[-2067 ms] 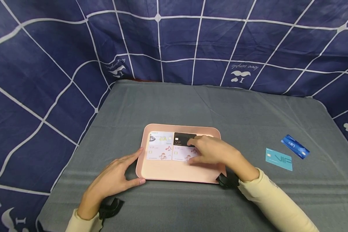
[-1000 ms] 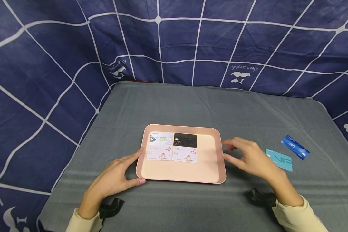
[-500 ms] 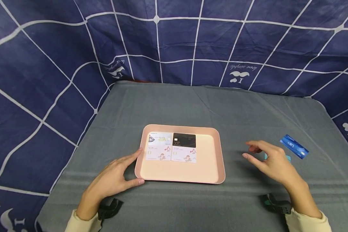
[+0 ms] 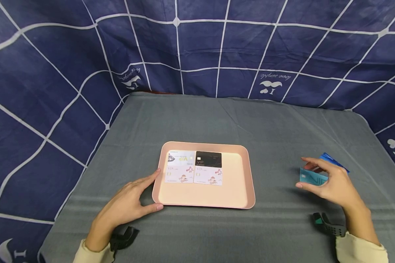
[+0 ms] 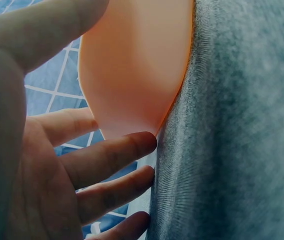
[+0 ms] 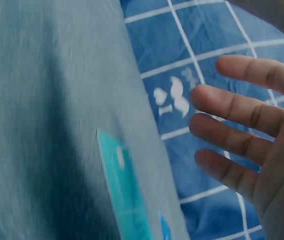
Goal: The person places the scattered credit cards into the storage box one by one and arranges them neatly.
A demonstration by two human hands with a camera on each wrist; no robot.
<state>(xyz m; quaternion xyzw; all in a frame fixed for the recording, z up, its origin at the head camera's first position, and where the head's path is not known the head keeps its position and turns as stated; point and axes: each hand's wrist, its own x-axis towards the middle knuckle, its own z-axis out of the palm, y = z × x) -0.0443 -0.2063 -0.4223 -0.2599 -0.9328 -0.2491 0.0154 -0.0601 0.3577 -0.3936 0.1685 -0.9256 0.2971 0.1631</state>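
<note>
My left hand (image 4: 128,204) touches the left end of a pink tray (image 4: 204,197), fingers extended at its side and thumb at the front corner. Inside the tray, a black VIP card (image 4: 210,160) lies beside a white VIP card (image 4: 180,158). Two pale cards with a red flower print, one left (image 4: 179,176) and one right (image 4: 208,176), lie in the row below. Over a teal VIP card (image 4: 311,177) hovers my right hand (image 4: 340,188), thumb and fingers spread. The right wrist view shows the fingers (image 6: 231,102) apart from the teal card, which lies on the cloth.
A blue card (image 4: 333,161) lies just behind the teal one, partly hidden by my right hand. Grey cloth (image 4: 217,117) covers the table. A dark blue curtain (image 4: 197,47) with white lines stands at the back and left.
My right hand has left the black card in the tray and moved right across the table to the teal card. The left hand stays at the tray.
</note>
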